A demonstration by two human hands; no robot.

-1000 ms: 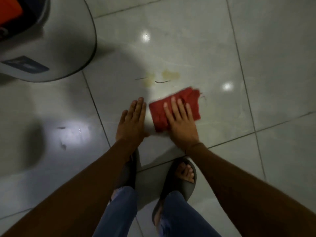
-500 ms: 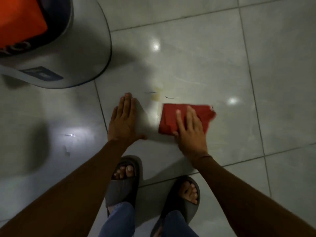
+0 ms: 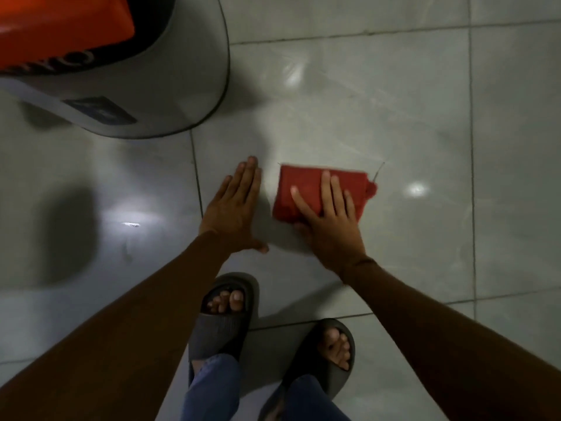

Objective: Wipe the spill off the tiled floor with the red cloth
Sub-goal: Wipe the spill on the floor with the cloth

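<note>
— So, where is the cloth?

— Folded into a rough rectangle, the red cloth (image 3: 306, 192) lies flat on the tiled floor (image 3: 379, 117), near the middle of one large pale tile, a loose thread sticking up from its far right corner. The person's right hand (image 3: 329, 221) presses down on it, palm flat, fingers spread and straight, not curled around the fabric.

— And the spill?

— Can't tell. No stain shows on the tile around the cloth; whatever is underneath is hidden. Only bright glints of lamp light sit on the glaze.

— What about the other hand?

— The left hand (image 3: 233, 208) is planted flat on the same tile, just beside the cloth but not touching it, fingers together and pointing away from the body, thumb out toward the cloth. It grips nothing. A grout line runs just to its left.

— Who's doing this?

— Someone bending low, both bare forearms reaching down. Below the hands, two feet in dark grey slide sandals: the left sandal (image 3: 223, 329) and the right sandal (image 3: 321, 369) straddle a grout line, with blue jeans (image 3: 212, 387) at the ankles.

— Anything else nearby?

— A rounded grey appliance (image 3: 170, 95) stands at the upper left, well apart from the cloth, an orange panel (image 3: 60, 22) on top and a dark label low on its side.
</note>
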